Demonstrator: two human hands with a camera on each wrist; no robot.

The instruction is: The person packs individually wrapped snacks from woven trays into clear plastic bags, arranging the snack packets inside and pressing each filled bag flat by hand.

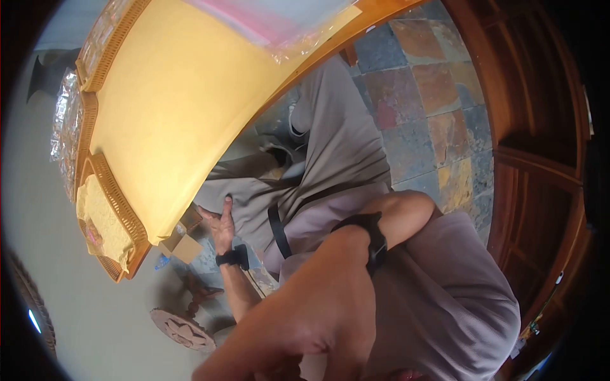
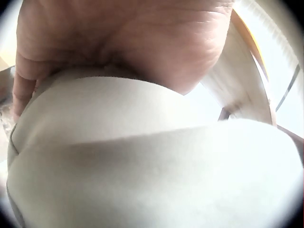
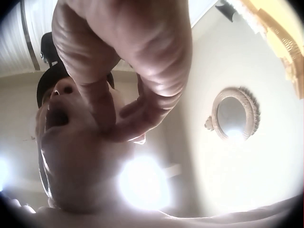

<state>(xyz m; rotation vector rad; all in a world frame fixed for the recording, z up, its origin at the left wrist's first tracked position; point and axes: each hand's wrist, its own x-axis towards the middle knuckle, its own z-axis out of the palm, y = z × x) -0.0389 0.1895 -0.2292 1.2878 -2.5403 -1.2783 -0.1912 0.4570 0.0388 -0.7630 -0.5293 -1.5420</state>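
Note:
My right hand (image 1: 305, 311) is raised close to the head camera, a black band (image 1: 375, 244) round its wrist. In the right wrist view its curled fingers (image 3: 164, 80) and thumb meet at the tips in front of the person's face; no object shows between them. Lower down, beside the table, my left hand (image 1: 219, 225) has its fingers spread, right by the grey trousers (image 1: 248, 209). The left wrist view has the left palm (image 2: 128, 38) over pale trouser cloth (image 2: 142, 166), with most of the fingers hidden.
A table with a yellow cloth (image 1: 184, 89) bears a clear plastic packet (image 1: 279, 32) and, at its edge, a wicker tray (image 1: 117, 209). A carved wooden stool (image 1: 183, 330) stands at lower left. Wooden shelves (image 1: 540, 146) line the right, beyond slate tiles (image 1: 413, 146).

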